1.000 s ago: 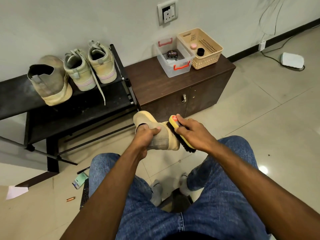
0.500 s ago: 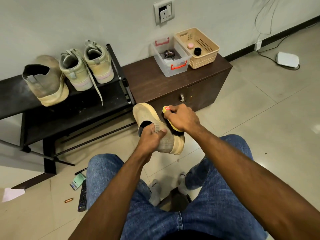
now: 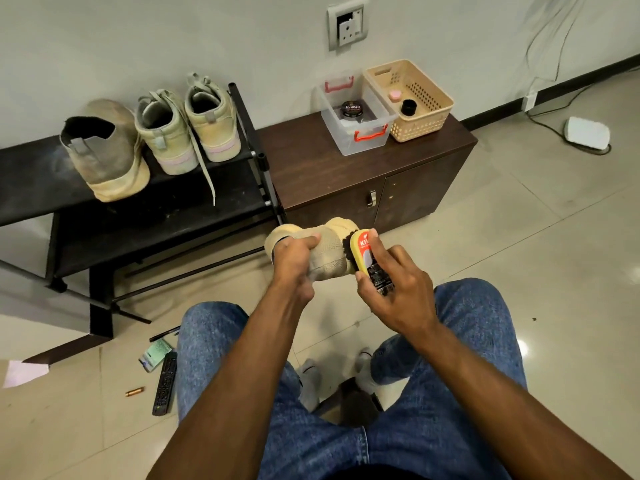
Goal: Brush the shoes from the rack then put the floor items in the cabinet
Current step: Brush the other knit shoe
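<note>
- So we grip the tan shoe (image 3: 325, 254) in our left hand (image 3: 294, 261), fingers curled round it, steadying it above the floor before the rack (image 3: 138, 216).
- Right hand (image 3: 394, 285) fingers clamp the brush (image 3: 367, 258), bristles against the shoe's side.
- Remote (image 3: 165, 382) and battery (image 3: 135, 391) lie on the floor, not yet put away.

Both bare forearms reach forward from the lower edge, converging above the knees in blue jeans. The left hand (image 3: 294, 263) has its fingers curled round a tan shoe (image 3: 327, 252), thumb lying along the top. Just to its right, the right hand (image 3: 393, 284) grips a yellow brush (image 3: 367, 256), fingers spread over its back, bristles against the shoe.
</note>
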